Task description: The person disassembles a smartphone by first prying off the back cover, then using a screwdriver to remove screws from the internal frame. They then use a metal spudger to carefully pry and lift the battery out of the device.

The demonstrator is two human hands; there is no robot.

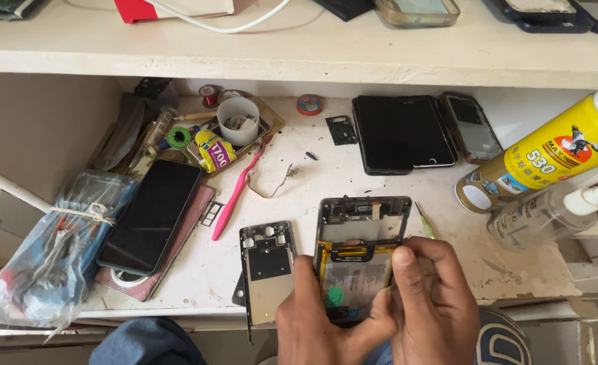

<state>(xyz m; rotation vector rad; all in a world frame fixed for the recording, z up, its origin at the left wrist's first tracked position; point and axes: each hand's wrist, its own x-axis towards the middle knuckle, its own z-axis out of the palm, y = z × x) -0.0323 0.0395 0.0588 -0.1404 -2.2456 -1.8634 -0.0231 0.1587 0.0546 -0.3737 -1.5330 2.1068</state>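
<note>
Right now your left hand (316, 318) and right hand (431, 297) both clamp the opened phone (360, 247), grip closed on its lower half at the bench (380, 182) front edge. Just left lies a detached back frame (266, 270); a small screwdriver (426, 222) sits just right.

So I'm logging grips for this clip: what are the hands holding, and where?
Both hands, left and right, hold the opened phone at its lower end, fingers on its exposed inside.
</note>
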